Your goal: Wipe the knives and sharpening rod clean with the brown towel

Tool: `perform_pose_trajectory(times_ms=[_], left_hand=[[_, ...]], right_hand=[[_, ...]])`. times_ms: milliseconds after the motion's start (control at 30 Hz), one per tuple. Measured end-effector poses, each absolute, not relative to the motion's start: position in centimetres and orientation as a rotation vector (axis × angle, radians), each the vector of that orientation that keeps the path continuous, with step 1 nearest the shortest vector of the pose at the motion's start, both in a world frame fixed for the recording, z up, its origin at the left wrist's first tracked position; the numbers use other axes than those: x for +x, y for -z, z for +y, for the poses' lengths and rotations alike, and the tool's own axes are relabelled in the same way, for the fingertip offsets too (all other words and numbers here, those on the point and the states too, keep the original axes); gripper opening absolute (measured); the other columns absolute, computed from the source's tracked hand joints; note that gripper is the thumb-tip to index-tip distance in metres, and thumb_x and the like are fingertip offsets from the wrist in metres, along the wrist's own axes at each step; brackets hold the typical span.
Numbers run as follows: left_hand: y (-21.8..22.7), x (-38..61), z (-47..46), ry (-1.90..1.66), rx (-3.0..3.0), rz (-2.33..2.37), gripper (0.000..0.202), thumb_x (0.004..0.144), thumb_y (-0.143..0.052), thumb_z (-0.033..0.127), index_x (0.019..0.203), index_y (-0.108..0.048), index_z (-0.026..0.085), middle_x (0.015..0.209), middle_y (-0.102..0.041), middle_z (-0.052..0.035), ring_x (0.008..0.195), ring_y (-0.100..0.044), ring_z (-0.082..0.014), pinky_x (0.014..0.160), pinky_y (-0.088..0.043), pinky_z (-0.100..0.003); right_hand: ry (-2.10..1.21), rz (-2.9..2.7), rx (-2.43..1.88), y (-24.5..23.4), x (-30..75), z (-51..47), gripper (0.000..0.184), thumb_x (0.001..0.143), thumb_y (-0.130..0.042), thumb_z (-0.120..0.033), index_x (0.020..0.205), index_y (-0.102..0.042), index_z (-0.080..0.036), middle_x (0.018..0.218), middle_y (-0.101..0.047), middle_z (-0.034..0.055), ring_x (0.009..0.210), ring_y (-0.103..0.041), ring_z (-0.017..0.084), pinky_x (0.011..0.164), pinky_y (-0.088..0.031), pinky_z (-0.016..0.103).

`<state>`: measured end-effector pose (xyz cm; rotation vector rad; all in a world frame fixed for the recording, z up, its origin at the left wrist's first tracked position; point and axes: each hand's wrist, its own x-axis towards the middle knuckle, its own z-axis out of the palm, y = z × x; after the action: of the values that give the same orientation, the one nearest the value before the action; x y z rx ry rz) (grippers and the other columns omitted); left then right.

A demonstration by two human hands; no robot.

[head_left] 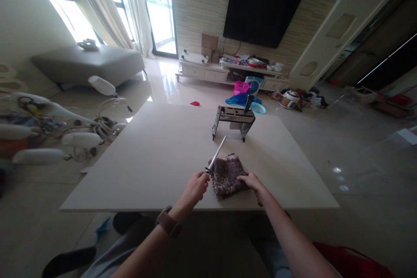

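Note:
My left hand is closed round the handle of a honing steel, its rod slanting up and away to the right. A folded brown patterned towel lies on the table near its front edge. At the towel's right side, my right hand is closed on its edge, thumb and fingers pinching the cloth. A small brownish end of something shows beneath my right wrist; its kind is hidden. Beyond the towel stands a knife block with a black-handled knife upright in it.
The white table spans the space before me. Past its far edge are a blue basket, a pink basket and a low TV cabinet. A lamp-like object with white shades lies on the left.

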<state>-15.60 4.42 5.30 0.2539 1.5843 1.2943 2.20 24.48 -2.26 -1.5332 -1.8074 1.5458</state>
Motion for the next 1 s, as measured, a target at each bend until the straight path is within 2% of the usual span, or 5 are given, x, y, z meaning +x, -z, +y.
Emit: perform_pose_trajectory(times_ms=[133,400,633,833,1000], left_hand=[[-5.4,-15.7,4.8,-1.297,0.271,1.583,0.019,0.073,-0.059,0.038,0.074,-0.052,0.020,0.053,-0.041,0.0068,0.041,-0.033,-0.0069,0.039,-0.018,-0.018],[-3.5,-13.5,4.9,-1.342,0.493,1.537,0.032,0.079,-0.062,0.050,0.072,-0.052,0.021,0.053,-0.043,0.0052,0.045,-0.037,-0.0097,0.044,-0.024,-0.023],[-4.6,-14.3,4.8,-1.363,0.772,1.671,0.035,0.088,-0.054,0.050,0.069,-0.051,0.021,0.055,-0.045,0.0026,0.053,-0.039,-0.0128,0.050,-0.026,-0.025],[-6.1,-15.7,4.0,-1.358,1.004,1.777,0.033,0.092,-0.051,0.044,0.069,-0.051,0.020,0.059,-0.047,0.0021,0.060,-0.039,-0.0138,0.057,-0.027,-0.027],[-5.6,-15.7,3.3,-1.307,1.186,1.864,0.030,0.094,-0.053,0.039,0.072,-0.053,0.020,0.065,-0.053,0.0012,0.062,-0.039,-0.0141,0.061,-0.027,-0.028]], right_hand=[[-1.800,-1.564,-1.488,0.3,0.9,23.3,0.028,0.058,-0.073,-0.027,0.083,-0.070,-0.014,0.073,-0.075,0.0091,0.066,-0.071,0.025,0.063,-0.057,0.037],[-2.093,-1.068,-0.969,-5.4,-2.7,17.5,0.041,0.067,-0.075,-0.029,0.107,-0.069,-0.022,0.101,-0.078,0.0040,0.092,-0.074,0.026,0.082,-0.060,0.039],[-2.041,-0.979,-0.940,-8.2,-4.2,16.8,0.051,0.081,-0.058,-0.065,0.104,-0.072,-0.021,0.105,-0.078,0.0081,0.101,-0.072,0.030,0.087,-0.058,0.043],[-2.130,-0.983,-0.843,-9.2,-4.6,16.1,0.059,0.078,-0.061,-0.072,0.111,-0.069,-0.023,0.111,-0.077,0.0068,0.108,-0.070,0.030,0.087,-0.059,0.043],[-2.156,-0.958,-0.874,-8.2,-4.7,15.1,0.048,0.064,-0.085,-0.044,0.103,-0.068,-0.022,0.101,-0.078,0.0053,0.095,-0.074,0.027,0.078,-0.062,0.037]])
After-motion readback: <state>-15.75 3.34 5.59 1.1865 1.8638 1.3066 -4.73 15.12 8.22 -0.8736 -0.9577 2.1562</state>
